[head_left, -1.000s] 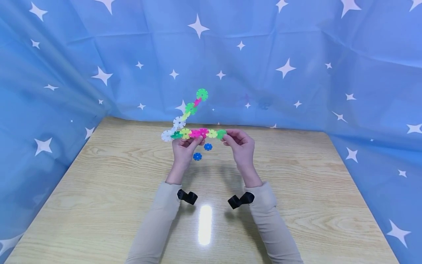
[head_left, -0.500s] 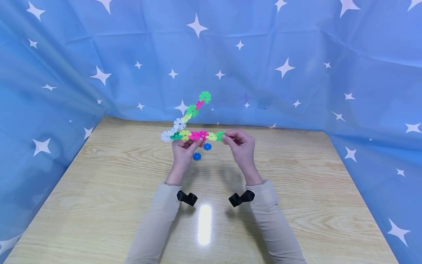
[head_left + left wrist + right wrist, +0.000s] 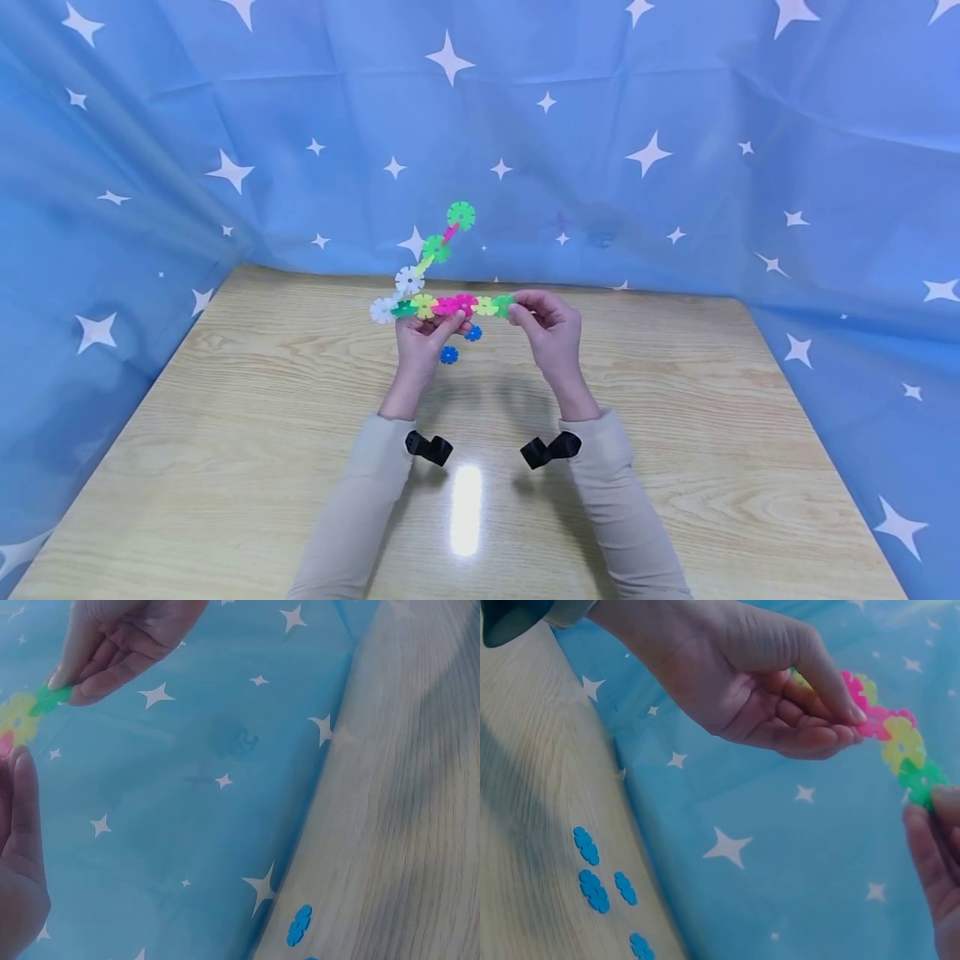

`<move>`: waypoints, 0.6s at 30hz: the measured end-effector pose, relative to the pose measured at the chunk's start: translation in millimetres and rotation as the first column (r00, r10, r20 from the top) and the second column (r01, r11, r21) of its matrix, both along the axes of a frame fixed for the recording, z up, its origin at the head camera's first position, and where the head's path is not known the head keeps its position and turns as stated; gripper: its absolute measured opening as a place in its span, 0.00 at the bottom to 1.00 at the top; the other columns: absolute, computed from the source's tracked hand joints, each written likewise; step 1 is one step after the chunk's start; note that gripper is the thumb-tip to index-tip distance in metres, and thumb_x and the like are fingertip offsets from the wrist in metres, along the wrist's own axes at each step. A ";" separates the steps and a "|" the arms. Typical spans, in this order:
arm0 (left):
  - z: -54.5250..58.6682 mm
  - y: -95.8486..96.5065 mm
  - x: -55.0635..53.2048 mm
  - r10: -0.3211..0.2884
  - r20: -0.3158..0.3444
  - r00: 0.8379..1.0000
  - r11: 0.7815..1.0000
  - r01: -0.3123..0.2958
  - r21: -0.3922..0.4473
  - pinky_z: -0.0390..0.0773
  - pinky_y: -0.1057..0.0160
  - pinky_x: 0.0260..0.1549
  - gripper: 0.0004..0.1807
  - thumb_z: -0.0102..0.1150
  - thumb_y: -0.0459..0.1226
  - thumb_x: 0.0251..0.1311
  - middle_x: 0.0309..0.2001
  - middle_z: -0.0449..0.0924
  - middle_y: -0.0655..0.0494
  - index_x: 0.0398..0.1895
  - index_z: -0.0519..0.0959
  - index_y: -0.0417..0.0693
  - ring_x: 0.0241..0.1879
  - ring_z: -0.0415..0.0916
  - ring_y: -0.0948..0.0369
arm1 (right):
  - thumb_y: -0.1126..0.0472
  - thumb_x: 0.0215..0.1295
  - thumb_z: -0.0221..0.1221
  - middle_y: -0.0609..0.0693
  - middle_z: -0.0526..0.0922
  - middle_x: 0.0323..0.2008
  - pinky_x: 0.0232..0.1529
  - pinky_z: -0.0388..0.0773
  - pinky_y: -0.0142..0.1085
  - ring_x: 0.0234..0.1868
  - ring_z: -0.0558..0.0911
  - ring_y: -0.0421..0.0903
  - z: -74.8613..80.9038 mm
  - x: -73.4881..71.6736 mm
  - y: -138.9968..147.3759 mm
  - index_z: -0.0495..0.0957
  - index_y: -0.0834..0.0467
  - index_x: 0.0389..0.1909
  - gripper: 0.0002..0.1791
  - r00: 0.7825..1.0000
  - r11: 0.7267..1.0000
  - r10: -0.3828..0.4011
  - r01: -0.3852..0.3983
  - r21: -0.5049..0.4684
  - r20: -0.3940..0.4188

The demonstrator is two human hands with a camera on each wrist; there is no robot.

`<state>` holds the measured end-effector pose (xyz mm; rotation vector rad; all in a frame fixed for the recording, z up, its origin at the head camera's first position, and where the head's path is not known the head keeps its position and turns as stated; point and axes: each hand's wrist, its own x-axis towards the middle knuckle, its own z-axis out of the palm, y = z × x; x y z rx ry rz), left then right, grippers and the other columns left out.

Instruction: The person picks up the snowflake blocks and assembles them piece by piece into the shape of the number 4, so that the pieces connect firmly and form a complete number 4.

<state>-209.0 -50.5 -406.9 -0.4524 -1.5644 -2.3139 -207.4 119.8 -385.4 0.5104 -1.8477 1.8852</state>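
Pinches disc chain [image 3: 422, 301] above table [image 3: 690, 417] with left hand [image 3: 420, 346] at pink disc [image 3: 466, 302], right hand [image 3: 556, 335] at green end disc [image 3: 502, 306]. Probably joining end piece; calls for steady push next. Cannot tell depth of join.

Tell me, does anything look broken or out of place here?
Nothing stands out as damaged. The disc chain bends sharply at the white discs but appears connected; the loose blue discs simply lie on the table.

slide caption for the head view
Left hand and right hand hold a bent chain of multicoloured notched plastic discs above a pale wooden table.
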 end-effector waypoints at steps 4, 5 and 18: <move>0.2 0.2 -1.3 -0.035 0.005 0.999 0.996 0.034 0.083 0.84 0.63 0.37 0.09 0.57 0.22 0.57 0.23 0.84 0.57 0.34 0.81 0.43 0.22 0.82 0.63 | 0.76 0.57 0.60 0.43 0.83 0.27 0.30 0.81 0.27 0.25 0.80 0.36 0.1 0.4 -1.7 0.77 0.77 0.34 0.06 1.000 1.000 0.002 -0.002 -0.011 -0.012; 0.2 0.2 -1.6 -0.049 0.000 0.999 0.993 0.049 0.109 0.84 0.64 0.36 0.10 0.56 0.21 0.56 0.24 0.84 0.56 0.36 0.79 0.42 0.22 0.82 0.63 | 0.76 0.57 0.60 0.42 0.83 0.27 0.30 0.82 0.27 0.25 0.80 0.36 -0.2 0.3 -1.8 0.77 0.77 0.34 0.06 1.000 1.000 0.005 -0.005 -0.016 -0.011; -2.9 -1.2 0.2 -0.094 -0.011 0.996 0.988 0.094 0.121 0.84 0.63 0.37 0.18 0.53 0.20 0.58 0.34 0.85 0.57 0.37 0.82 0.52 0.32 0.84 0.62 | 0.75 0.58 0.60 0.43 0.84 0.30 0.29 0.82 0.28 0.26 0.81 0.37 -0.5 -0.4 -3.0 0.76 0.79 0.38 0.10 0.999 0.995 0.032 -0.028 -0.099 0.036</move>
